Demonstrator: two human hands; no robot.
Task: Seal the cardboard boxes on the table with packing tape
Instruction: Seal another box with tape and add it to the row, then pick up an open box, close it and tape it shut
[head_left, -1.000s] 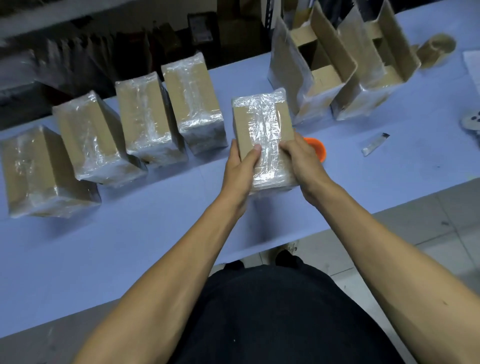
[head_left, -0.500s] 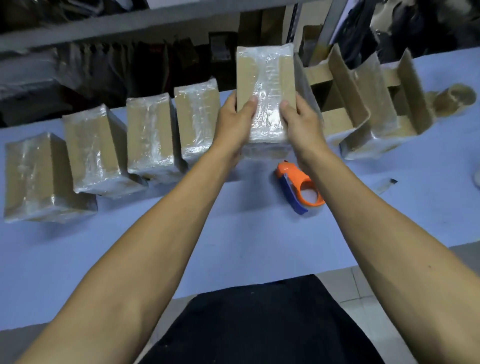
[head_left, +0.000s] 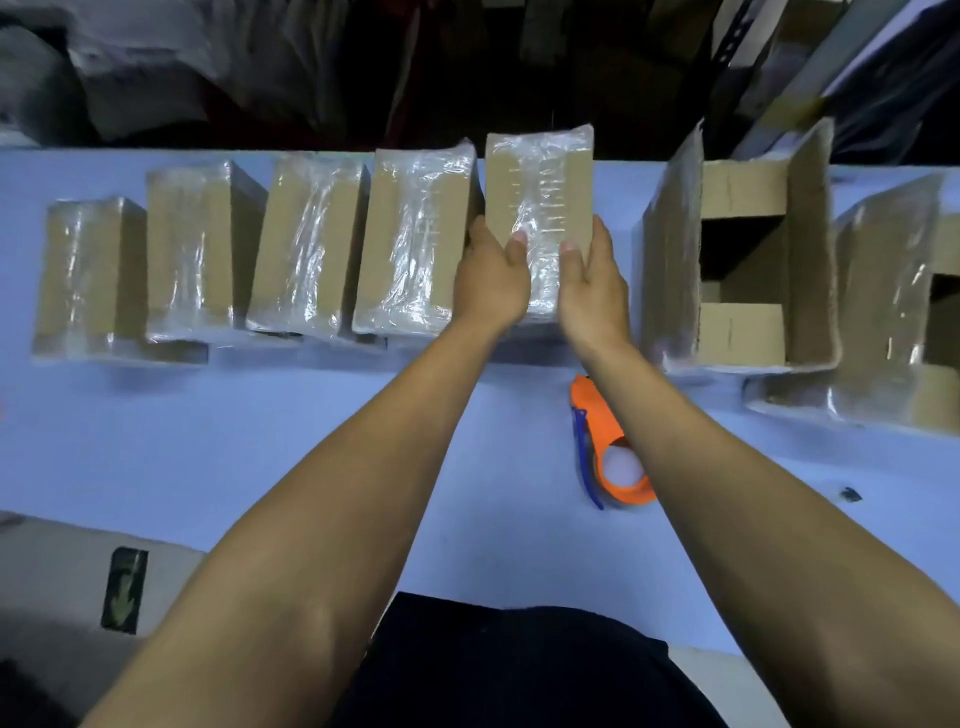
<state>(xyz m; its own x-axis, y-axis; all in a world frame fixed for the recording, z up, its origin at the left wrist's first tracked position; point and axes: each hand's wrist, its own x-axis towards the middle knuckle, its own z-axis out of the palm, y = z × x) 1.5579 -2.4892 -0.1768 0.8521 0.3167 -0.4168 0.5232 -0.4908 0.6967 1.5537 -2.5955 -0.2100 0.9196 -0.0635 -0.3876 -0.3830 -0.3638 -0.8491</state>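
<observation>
Single head-worn camera, wide-angle, aimed forward and steeply down across the table (head_left: 208, 457); forearms fill the near field, far table edge near the frame's top.

Light falls from overhead, cool and bluish, and the surface (head_left: 218, 467) reads an even pale lilac. Behind its far edge the room drops to near black, detail swallowed. Glare flickers across the tape on the sealed boxes (head_left: 415, 239), white streaks on every wrinkle. Short, soft shadows hug the near bases of those boxes, and a faint one sits under the orange tape dispenser (head_left: 602, 447). The open boxes (head_left: 743, 260) hold deep shadow inside. Focus is fair at centre, the hands (head_left: 491, 275) reasonably crisp; the corners smear and darken. Wide-angle bend shows plainly: the outer boxes lean and the forearms balloon toward the bottom edge.
</observation>
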